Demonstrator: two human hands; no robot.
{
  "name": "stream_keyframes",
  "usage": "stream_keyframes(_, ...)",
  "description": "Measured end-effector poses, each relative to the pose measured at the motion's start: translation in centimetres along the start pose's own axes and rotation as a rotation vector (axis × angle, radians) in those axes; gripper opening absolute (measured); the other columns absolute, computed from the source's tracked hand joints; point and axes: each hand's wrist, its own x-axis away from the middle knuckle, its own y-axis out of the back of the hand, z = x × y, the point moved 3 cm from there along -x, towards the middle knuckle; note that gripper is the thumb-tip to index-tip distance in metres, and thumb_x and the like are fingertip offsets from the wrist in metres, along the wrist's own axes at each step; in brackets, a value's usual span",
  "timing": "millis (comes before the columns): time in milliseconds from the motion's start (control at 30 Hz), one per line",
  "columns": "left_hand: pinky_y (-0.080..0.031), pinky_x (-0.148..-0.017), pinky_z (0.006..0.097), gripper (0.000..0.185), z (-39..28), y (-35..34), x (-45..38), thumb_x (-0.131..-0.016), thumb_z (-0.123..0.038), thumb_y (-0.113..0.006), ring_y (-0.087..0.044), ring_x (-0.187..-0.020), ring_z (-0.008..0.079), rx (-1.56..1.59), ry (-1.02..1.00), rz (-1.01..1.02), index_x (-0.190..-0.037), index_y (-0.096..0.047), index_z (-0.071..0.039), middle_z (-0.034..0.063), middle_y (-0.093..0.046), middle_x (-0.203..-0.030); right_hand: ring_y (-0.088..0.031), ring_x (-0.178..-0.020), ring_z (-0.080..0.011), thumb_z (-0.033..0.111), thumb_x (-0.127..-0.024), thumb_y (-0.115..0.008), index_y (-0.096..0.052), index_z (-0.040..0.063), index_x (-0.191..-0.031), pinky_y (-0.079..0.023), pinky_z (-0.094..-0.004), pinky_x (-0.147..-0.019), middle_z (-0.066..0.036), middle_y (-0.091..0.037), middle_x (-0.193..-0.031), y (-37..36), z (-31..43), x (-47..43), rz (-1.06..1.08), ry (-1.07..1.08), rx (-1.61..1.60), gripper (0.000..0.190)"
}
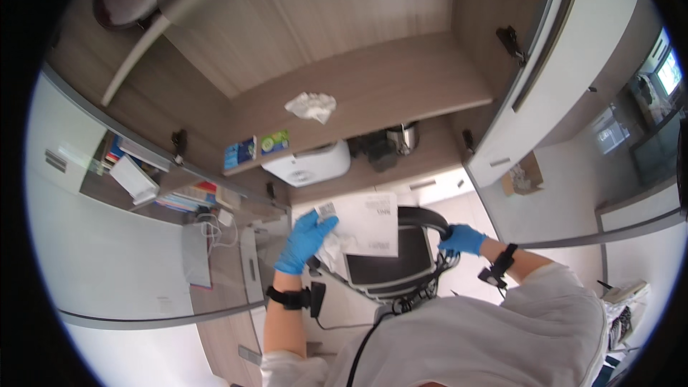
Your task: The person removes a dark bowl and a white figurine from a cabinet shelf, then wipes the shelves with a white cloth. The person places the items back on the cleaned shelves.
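My left hand [305,242], in a blue glove, grips the left edge of a flat white box or card [371,228] that bears printing. Crumpled white tissue [334,250] hangs below the fingers, against the same hand. On the right, my right hand [465,239], also gloved in blue, is closed around the black curved armrest [424,219] of a chair. The chair's dark seat [389,269] lies partly hidden under the white piece. Dark cables hang beside my right hand.
Before me stands an open wood-grain cabinet. Its shelf [398,78] bears another crumpled tissue [312,106] and blue and green packets [274,142]. Below are a white appliance [312,164] and a metal pot [403,137]. Glossy white doors stand open on both sides.
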Motion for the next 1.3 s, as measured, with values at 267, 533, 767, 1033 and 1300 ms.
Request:
stream_keyframes(267,-0.047,-0.081,0.0263,0.029,-0.6,0.2,-0.7,-0.088,-0.015,-0.064,-0.057,-0.088,0.0101,-0.048,-0.002,0.01,-0.113,-0.063,-0.002,0.0038,-0.067,-0.101,-0.067,-0.069,-0.0197,0.026,-0.074,-0.074,-0.062,-0.003,-0.097,-0.055,-0.0303,-0.066,-0.014,-0.067,-0.079,0.2,-0.2,-0.8,0.023,-0.109,-0.108,0.039)
stream_keyframes(533,-0.049,-0.079,0.0262,0.027,-0.2,0.3,-1.1,-0.087,-0.009,-0.063,-0.059,-0.087,0.0116,0.05,0.013,0.041,-0.112,-0.063,0.001,0.0043,-0.066,-0.102,-0.065,-0.059,-0.0164,0.02,-0.073,-0.071,-0.064,0.002,-0.099,-0.054,-0.0279,-0.058,-0.008,-0.066,-0.074,0.3,0.1,-0.2,-0.018,-0.081,-0.032,0.032)
stream_keyframes(767,-0.047,-0.082,0.0282,0.029,-0.5,0.6,-2.1,-0.087,-0.014,-0.063,-0.059,-0.09,0.0129,0.01,-0.203,0.076,-0.11,-0.061,0.003,0.0069,-0.067,-0.102,-0.064,-0.087,-0.0388,0.038,-0.068,-0.073,-0.009,-0.017,-0.138,-0.052,-0.0405,-0.075,-0.027,-0.065,-0.091,-0.1,-2.1,-0.5,-0.126,-0.226,0.523,0.11)
stream_keyframes(1033,-0.046,-0.08,0.0259,0.028,-0.3,0.9,-2.8,-0.089,-0.011,-0.06,-0.056,-0.088,0.0094,-0.099,-0.259,0.069,-0.113,-0.061,0.002,0.0041,-0.066,-0.102,-0.063,-0.082,-0.043,0.048,-0.074,-0.072,0.009,0.007,-0.147,-0.049,-0.0443,-0.076,-0.029,-0.064,-0.088,-0.1,-3.7,5.0,-0.283,-0.309,0.333,0.116)
stream_keyframes(1300,-0.047,-0.081,0.0307,0.031,-1.1,1.2,-3.1,-0.089,-0.016,-0.06,-0.059,-0.088,0.0153,-0.156,-0.306,0.054,-0.114,-0.06,0.001,0.0089,-0.067,-0.102,-0.062,-0.096,-0.0388,0.057,-0.079,-0.058,-0.064,0.002,-0.107,-0.049,-0.0435,-0.085,-0.025,-0.064,-0.104,-2.1,-10.2,2.0,-0.371,-0.417,0.408,0.062)
